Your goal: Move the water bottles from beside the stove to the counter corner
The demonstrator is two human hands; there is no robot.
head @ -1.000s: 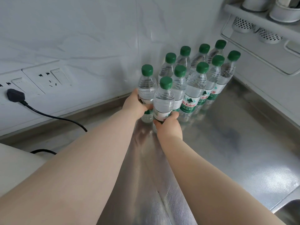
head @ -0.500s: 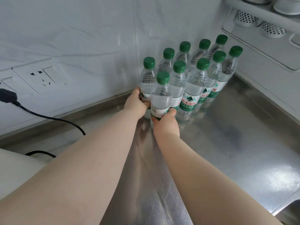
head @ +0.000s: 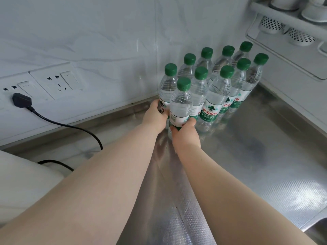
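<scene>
While both arms reach forward, ten water bottles [head: 215,96] with green caps stand upright in two tight rows of five on the silvery textured surface [head: 265,156], packed into the corner where the two white walls meet. The back row runs along the wall, with the front row just before it.

The left grip [head: 155,117] is curled round the lower body of the end bottle [head: 167,91], the leftmost of the back row, with the fingers wrapped out of sight behind it. The right grip [head: 185,133] is closed round the label and base of the nearest bottle [head: 180,105], the leftmost of the front row, with the thumb lying against the right side of its label. Its base is hidden by the hand, so I cannot tell whether it rests on the surface. These two bottles touch each other and their neighbours.

On the left wall sit switched wall sockets [head: 58,82]. A black plug [head: 22,99] is seated in one, and its black cable [head: 74,128] trails down across the surface toward a white appliance [head: 21,183] at the lower left. At the upper right, a white wall rack [head: 283,16] holds perforated white cups [head: 270,25].
</scene>
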